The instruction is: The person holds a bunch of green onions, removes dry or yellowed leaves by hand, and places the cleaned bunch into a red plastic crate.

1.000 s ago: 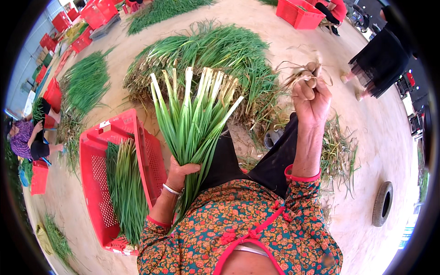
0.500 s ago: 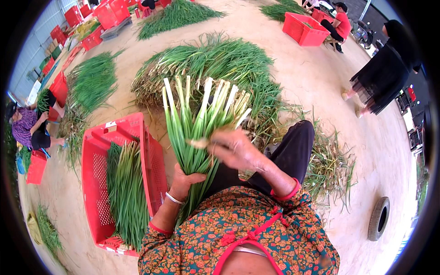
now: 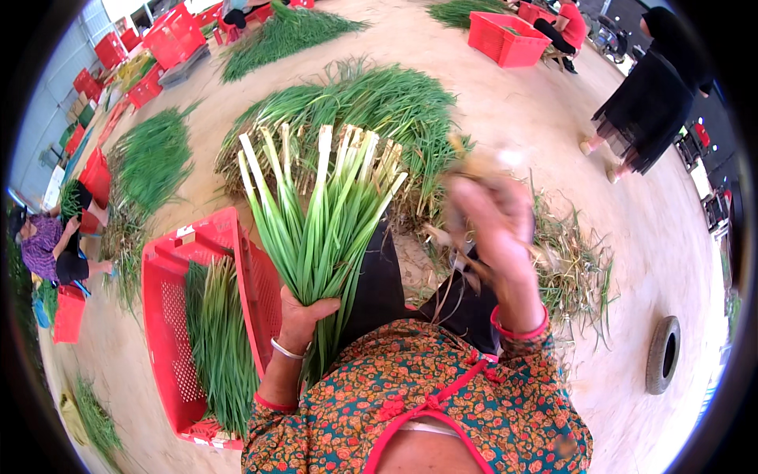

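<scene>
My left hand (image 3: 306, 317), a pale bangle at its wrist, is closed around a bunch of leek-like green stalks (image 3: 316, 229). The stalks fan out, white cut-looking ends pointing away from me and leaves hanging down past my hand. My right hand (image 3: 497, 229) is off to the right of the bunch, smeared by motion. Dry, pale leaf strips (image 3: 466, 272) trail beside and below it; whether the fingers hold them is unclear. A red crate (image 3: 162, 332) on the floor at my left holds more green stalks (image 3: 225, 340), laid lengthwise.
Beyond my knees lies a large heap of green stalks (image 3: 379, 110). Dry leaf waste (image 3: 580, 276) covers the floor on the right, with a tyre (image 3: 663, 355) farther out. A person in black (image 3: 651, 103) stands at the right. Another person (image 3: 47, 245) sits at the left.
My right hand has moved from the bunch out to the right, dry strips now showing beside it. The bunch in my left hand has shifted slightly left in the view.
</scene>
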Motion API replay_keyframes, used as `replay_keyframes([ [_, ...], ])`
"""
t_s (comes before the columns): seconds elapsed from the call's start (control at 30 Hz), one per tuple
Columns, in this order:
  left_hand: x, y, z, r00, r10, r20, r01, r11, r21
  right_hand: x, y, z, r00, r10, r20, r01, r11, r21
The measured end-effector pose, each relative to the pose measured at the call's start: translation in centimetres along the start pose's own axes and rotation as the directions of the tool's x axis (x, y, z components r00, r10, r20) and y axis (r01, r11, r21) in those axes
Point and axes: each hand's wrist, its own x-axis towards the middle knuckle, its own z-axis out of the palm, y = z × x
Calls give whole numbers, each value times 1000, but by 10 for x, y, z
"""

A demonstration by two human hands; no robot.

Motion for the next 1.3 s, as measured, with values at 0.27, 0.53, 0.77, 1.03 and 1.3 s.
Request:
replay_keyframes([
  [0.27,-4,1,5,999,42,-12,-41,997,65,24,102,22,981,-181,68,190,846,-498],
  [0.53,-2,6,7,996,-87,27,89,994,-66,14,51,-10,893,381,240,-402,434,806],
  [0.77,-3,0,-8,982,-178,-57,164,968,-189,2,-4,-101,916,-394,78,158,532,832],
  [1.03,6,-25,-26,954,-204,222,282,864,-418,3,74,-15,995,88,-43,-79,980,184],
  [1.3,11,-33,-32,896,-204,395,404,745,-531,10,91,50,846,365,388,-380,924,-40],
])
